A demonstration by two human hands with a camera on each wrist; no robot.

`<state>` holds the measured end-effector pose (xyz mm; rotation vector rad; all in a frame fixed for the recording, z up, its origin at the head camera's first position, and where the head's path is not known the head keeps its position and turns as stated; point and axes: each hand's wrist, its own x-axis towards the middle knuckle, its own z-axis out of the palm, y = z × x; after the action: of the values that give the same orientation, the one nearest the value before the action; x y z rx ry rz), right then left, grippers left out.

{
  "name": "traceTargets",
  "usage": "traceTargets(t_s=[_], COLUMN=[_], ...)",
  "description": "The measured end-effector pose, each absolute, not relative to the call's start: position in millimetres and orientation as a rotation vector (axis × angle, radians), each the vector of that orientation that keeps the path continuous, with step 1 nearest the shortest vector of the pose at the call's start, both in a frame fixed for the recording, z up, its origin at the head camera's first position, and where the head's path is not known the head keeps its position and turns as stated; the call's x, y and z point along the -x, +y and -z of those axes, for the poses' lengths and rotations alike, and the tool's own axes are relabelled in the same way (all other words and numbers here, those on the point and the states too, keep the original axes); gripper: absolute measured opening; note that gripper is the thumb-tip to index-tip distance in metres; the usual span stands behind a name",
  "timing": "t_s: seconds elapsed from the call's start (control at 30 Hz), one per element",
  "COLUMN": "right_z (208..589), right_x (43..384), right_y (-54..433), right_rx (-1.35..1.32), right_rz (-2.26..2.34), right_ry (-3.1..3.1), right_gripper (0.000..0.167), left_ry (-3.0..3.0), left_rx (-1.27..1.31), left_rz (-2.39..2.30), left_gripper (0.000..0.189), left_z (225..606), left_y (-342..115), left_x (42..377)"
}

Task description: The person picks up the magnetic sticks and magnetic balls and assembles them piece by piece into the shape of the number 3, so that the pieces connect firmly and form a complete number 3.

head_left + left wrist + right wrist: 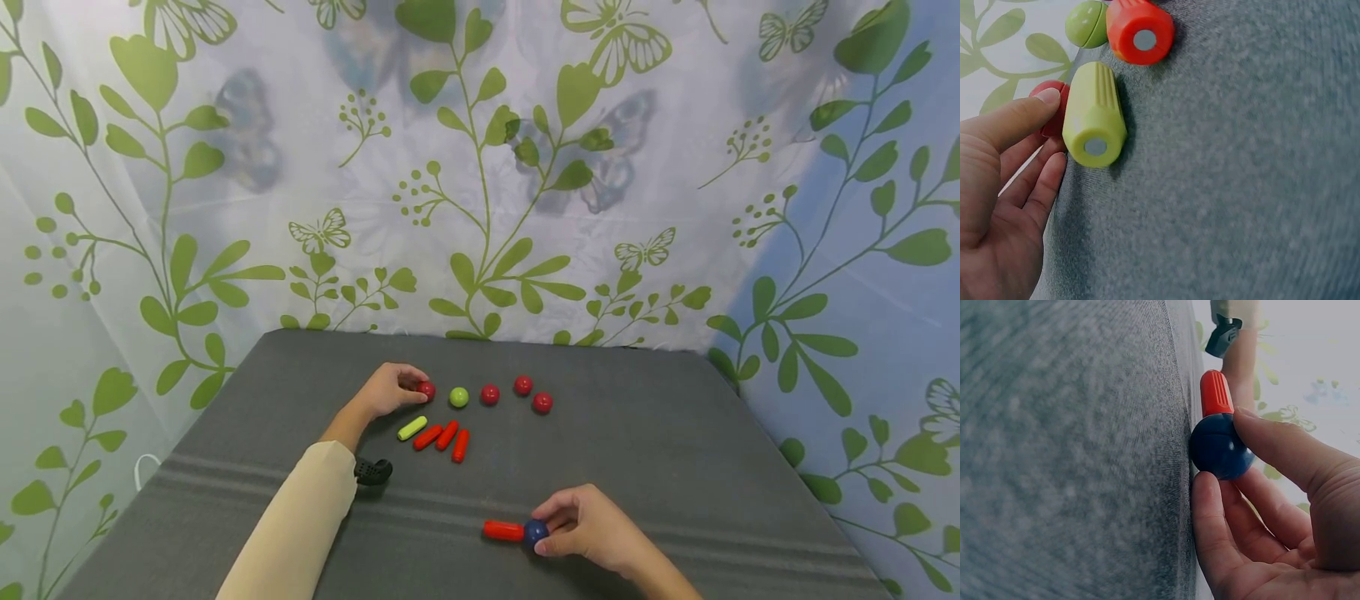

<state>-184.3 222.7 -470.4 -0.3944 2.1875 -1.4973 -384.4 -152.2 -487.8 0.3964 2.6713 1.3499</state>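
Between thumb and fingers, my left hand (pixel 392 389) pinches a red ball (pixel 427 390) at the left end of a loose row of balls. Close by lies a yellow-green rod (pixel 1094 115) with a grey disc in its end. My right hand (pixel 592 531) holds a dark blue ball (pixel 1219 447) by thumb and fingertips near the front of the table. A red ridged rod (pixel 503 531) is joined to that ball and points left in the head view. Right of the left hand sits a green ball (pixel 459 397).
Three more red balls, one of them (pixel 490 394) beside the green one, lie toward the back. Several red rods (pixel 461 446) lie on the grey table (pixel 645 450) by the yellow-green one. A patterned curtain (pixel 487 208) hangs behind the table.
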Motion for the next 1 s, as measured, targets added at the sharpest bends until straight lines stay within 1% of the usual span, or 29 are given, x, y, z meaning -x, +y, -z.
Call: traceTargets(t_s=[0.5, 0.8, 1.0], right_z=[473.3, 474.2, 472.8], right_x=[186.6, 186.9, 186.8], right_y=[221.6, 221.8, 222.9], right_rx=[0.386, 0.397, 0.401], right_rz=[1.498, 1.511, 1.5], right_ry=[2.173, 2.178, 2.189], right_gripper=[0.033, 0.033, 0.033], left_ry=[2.647, 2.61, 2.584], left_rx=[-0.495, -0.671, -0.749], left_rz=[-1.36, -1.409, -1.435], left_gripper=[0.034, 0.038, 0.036], left_z=[479.9, 465.8, 464.2], left_y=[-159.2, -153.2, -148.9], left_x=[376.2, 352.2, 336.0])
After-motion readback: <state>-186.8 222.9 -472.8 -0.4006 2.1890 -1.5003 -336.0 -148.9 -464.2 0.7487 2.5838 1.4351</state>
